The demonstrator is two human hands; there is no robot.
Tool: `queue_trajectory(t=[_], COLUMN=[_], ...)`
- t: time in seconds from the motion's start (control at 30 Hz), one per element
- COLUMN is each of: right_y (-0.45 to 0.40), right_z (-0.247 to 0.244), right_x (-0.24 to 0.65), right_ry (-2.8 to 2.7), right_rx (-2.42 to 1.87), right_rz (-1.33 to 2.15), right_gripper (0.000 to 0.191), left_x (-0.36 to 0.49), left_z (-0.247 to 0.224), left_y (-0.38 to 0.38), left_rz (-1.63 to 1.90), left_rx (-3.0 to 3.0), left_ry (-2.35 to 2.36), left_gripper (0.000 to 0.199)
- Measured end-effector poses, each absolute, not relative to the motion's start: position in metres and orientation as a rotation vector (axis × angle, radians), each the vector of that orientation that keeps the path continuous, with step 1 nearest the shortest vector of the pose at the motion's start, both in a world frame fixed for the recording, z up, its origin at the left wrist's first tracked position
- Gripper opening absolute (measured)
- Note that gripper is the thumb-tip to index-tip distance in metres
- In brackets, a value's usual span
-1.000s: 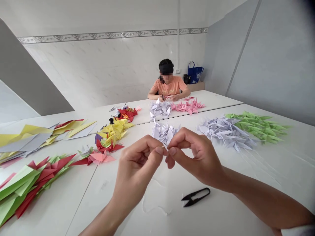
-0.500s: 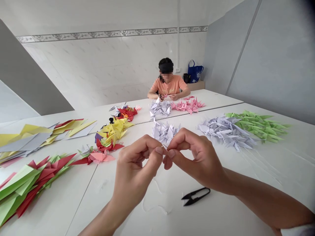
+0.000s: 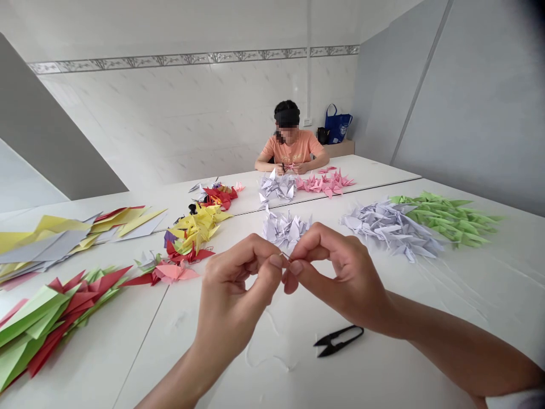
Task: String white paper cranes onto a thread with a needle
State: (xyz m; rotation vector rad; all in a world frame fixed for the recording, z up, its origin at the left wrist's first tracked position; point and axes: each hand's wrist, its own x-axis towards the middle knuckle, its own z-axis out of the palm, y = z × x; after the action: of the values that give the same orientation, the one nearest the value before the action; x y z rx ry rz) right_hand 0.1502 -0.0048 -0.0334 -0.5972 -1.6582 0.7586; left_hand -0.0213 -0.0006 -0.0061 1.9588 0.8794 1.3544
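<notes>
My left hand (image 3: 242, 289) and my right hand (image 3: 336, 272) meet at the fingertips above the table, each in a thumb-and-forefinger pinch. Between the tips runs a short piece of thin white thread (image 3: 285, 254); whether a needle is held there is too small to tell. Below, a loose white thread (image 3: 268, 358) lies curled on the tabletop. Black thread snips (image 3: 339, 341) rest beneath my right hand, blades to the left. Just beyond my fingers sits a pile of white folded paper cranes (image 3: 286, 228).
White cranes (image 3: 389, 224) and green cranes (image 3: 451, 218) lie at right. Yellow cranes (image 3: 198, 224), pink cranes (image 3: 175, 271) and red-green folded papers (image 3: 59, 312) are at left, with flat paper sheets (image 3: 55, 241) behind. A co-worker (image 3: 293, 147) sits across the table.
My hands keep nearly the same pose, with the thread between the fingertips shifting slightly. Across the table, the co-worker's hands and the pink piece in them have moved a little.
</notes>
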Motion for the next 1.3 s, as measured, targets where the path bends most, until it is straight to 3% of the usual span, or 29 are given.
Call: queue_trajectory(t=[1.3], right_y=[-0.0072], right_z=[-0.0323], right_x=[0.1475], right_ry=[-1.625], right_rx=[-0.591], right_rz=[0.826], right_gripper=[0.011], left_x=[-0.0226], left_z=[-0.0056], left_y=[-0.0012], left_rz=[1.310], left_rx=[1.933], left_ry=[0.843], left_gripper=[0.024])
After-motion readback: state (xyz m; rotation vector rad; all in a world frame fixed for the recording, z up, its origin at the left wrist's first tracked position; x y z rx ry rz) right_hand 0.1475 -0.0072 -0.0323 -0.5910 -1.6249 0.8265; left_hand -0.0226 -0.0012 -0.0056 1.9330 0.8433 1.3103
